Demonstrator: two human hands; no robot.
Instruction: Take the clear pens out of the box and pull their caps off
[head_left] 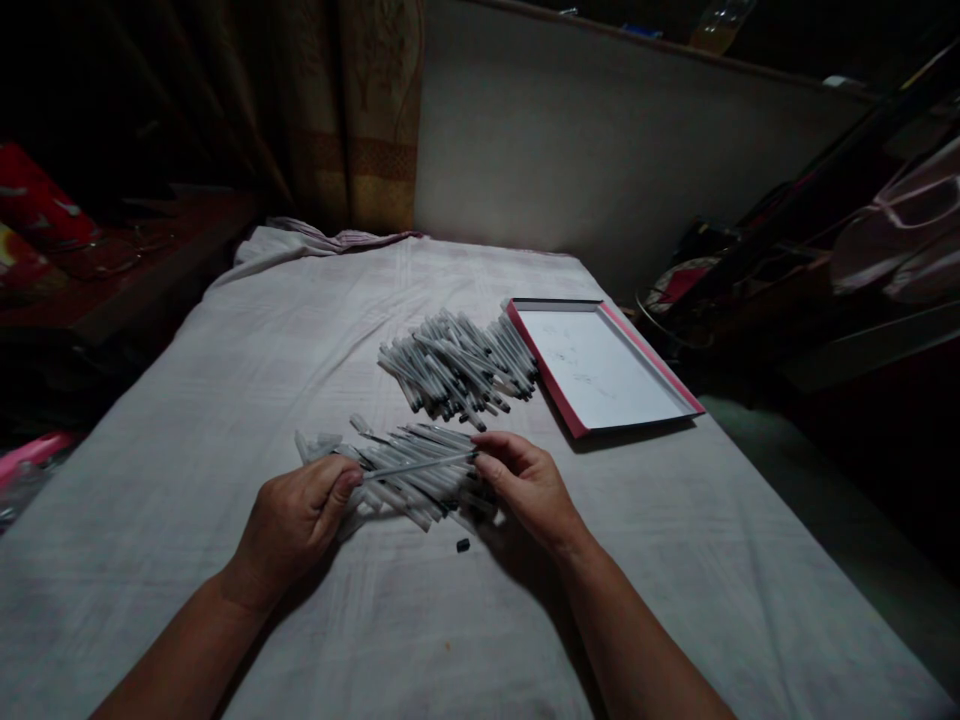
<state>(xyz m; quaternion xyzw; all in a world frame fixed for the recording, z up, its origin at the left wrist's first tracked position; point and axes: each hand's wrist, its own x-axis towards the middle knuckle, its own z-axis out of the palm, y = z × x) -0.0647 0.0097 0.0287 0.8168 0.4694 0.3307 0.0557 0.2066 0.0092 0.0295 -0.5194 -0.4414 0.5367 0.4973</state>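
Observation:
A slim, pale pen is stretched between my two hands. My left hand is closed around its left end. At the other end, which looks dark, the thumb and fingers of my right hand pinch it. Just below and behind it lies a loose heap of similar clear pens, partly covered by my hands. Farther back is a second, denser pile of pens with dark ends. A small black cap rests on the cloth in front of the near heap.
A shallow red-edged box lid with a white inside lies right of the far pile. A pale checked cloth covers the table. Behind stand a curtain and a pale panel. Another dark table is at left.

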